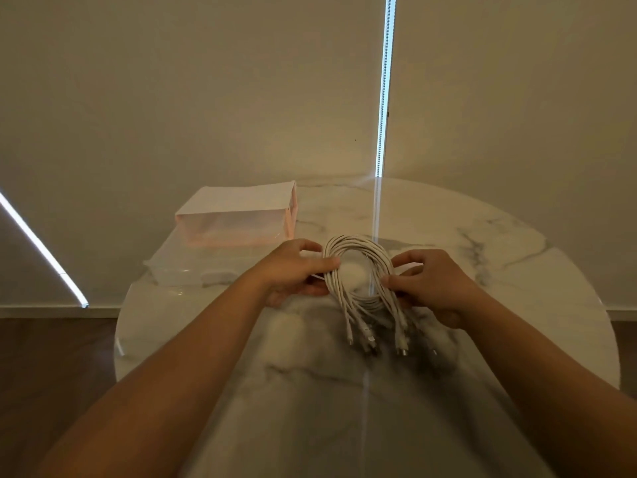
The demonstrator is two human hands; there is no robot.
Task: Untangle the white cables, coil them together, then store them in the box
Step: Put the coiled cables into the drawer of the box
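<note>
Over table [517, 236], two hands [293, 270] [436, 284], one cable coil [360, 243]

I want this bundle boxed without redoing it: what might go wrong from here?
The coil shows no tie and is held only by the left hand and right hand at its sides; easing either grip may let loops spring apart. The plug ends dangle below and might snag the box edge going in.

The round marble desk [482, 236] carries a pale pink box [238, 215] at its far left side, and a clear plastic container [193, 267] just before it
</note>
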